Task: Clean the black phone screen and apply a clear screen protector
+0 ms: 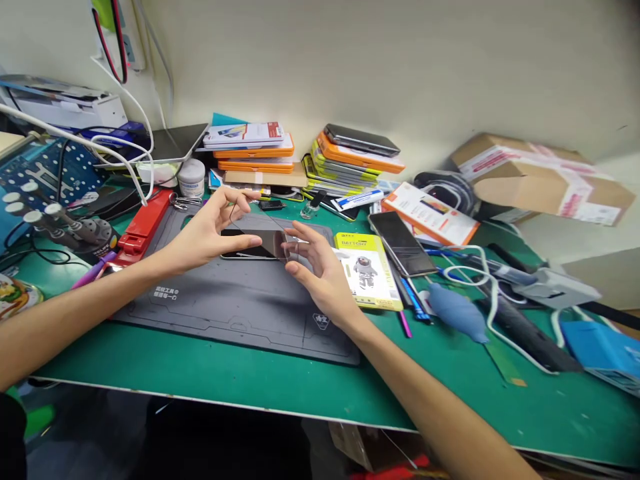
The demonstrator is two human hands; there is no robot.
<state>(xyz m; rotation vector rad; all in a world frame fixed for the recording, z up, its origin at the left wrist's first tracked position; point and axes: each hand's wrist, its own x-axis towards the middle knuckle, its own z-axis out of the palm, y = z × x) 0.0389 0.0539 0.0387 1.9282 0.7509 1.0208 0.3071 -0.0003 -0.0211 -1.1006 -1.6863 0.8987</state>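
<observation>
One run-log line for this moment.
left hand, right hand: holding clear sheet | dark phone: under sheet, on grey mat | yellow package: beside mat

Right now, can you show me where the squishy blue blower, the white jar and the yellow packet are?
Blue blower (456, 311): head view, middle of its round bulb.
White jar (192, 181): head view, side wall.
Yellow packet (366, 268): head view, its printed front.

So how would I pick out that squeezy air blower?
On the green workbench, look right of the dark grey mat, past the yellow packet. The air blower is a blue bulb tapering at one end. Its plump shape differs from the thin white cable beside it.
</observation>
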